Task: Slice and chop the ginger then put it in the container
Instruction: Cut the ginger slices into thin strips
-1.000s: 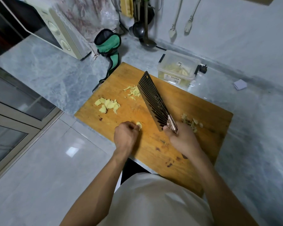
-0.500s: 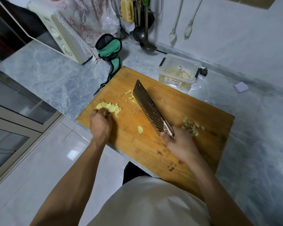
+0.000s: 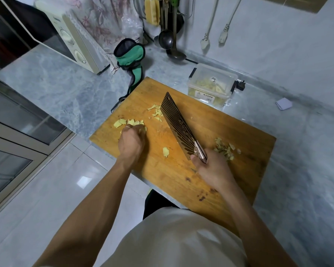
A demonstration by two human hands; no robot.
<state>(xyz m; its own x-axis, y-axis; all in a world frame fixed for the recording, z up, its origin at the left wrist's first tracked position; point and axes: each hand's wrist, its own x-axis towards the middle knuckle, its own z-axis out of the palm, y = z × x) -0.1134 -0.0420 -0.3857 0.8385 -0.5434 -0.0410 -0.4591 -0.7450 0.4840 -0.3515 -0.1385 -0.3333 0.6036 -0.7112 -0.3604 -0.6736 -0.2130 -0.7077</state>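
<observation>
On the counter: a wooden cutting board [image 3: 181, 170] lies on the grey marbled counter [image 3: 66, 97], one corner jutting past the counter edge toward the person.
Left hand: the left hand [image 3: 132, 140] rests knuckles-up on the board's left part, fingers curled down over a pile of ginger slices [image 3: 123, 122]; whether it actually pinches any slice cannot be told.
Right hand: the right hand [image 3: 213, 170] grips the handle of a cleaver [image 3: 178, 128], thumb lying along the near side of the handle.
Cleaver: its broad ribbed blade stands on edge across the middle of the board, tip pointing away from the person.
Ginger, loose slice: one slice [image 3: 165, 151] lies alone on the board between the two hands, apart from both.
Ginger, far bits: thin pieces [image 3: 154, 110] lie just left of the blade's far end.
Ginger, chopped heap: small chopped bits [image 3: 225, 149] sit on the board right of the blade, just beyond the right hand.
Container: a clear plastic container [image 3: 212, 84] with its lid on stands on the counter just past the board's far edge; pale yellow pieces show through its wall.
Behind the board: a green and black cloth item [image 3: 130, 56] lies on the counter near a cream microwave [image 3: 69, 35], and ladles [image 3: 169, 39] hang against the wall.
</observation>
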